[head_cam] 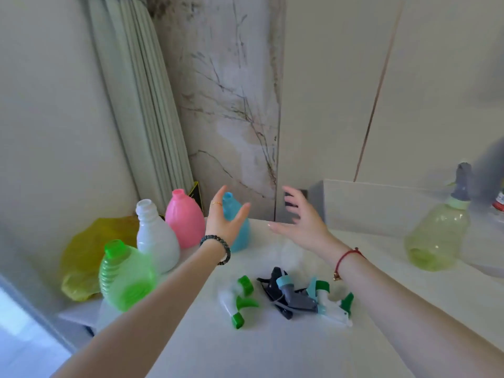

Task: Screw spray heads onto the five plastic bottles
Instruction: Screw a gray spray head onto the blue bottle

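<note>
Head view | hands spread, empty | blue bottle unlabelled | spray heads loose

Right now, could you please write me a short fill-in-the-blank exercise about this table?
1. The left hand reaches for the ___ plastic bottle.
2. The pale yellow plastic bottle already wears a ___ spray head.
3. The loose spray heads lie in a ___ on the white table.

Missing: blue; grey; pile
</note>
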The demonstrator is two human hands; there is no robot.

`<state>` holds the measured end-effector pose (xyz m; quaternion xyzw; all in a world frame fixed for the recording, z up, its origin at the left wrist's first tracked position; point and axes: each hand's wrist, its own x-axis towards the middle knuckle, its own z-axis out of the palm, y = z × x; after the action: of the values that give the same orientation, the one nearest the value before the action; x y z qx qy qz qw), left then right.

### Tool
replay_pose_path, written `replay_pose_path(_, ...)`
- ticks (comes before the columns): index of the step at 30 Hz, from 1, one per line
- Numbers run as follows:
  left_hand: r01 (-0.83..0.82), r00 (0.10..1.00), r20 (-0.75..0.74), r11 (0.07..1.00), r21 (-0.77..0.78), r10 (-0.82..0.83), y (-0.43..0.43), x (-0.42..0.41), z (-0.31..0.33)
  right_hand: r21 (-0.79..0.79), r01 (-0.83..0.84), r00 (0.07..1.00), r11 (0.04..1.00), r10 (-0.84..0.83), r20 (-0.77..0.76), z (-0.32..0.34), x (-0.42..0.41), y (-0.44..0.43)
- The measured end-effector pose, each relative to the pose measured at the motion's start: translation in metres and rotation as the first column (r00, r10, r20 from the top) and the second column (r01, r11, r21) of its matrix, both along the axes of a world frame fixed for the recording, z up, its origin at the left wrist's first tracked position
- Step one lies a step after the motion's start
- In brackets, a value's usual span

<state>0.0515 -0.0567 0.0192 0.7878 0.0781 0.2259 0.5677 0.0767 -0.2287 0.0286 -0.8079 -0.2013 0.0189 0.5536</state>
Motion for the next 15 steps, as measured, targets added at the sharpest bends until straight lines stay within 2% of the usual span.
replay_pose_path(7, 0.008, 0.991, -0.131, 0.983, -0.185, -0.032, 0.034, 0.015, -0.038, -0.111, -0.06, 0.991, 0.992, 0.046, -0.123, -0.04, 0.017, 0.074)
replay_pose_path(11, 0.034, 0.982, -0.177, 0.989, -0.147, -0.06, 0.044, 0.021, -0.047, -0.075, -0.066, 0.988, 0.995, 0.055, -0.144, -0.052, 0.021, 0.087)
replay_pose_path(15, 0.061, 0.99, -0.119, 0.993, -0.1, -0.073, 0.042, 0.015, -0.033, -0.044, -0.013, 0.999, 0.999, 0.011, -0.043, -0.042, 0.016, 0.079)
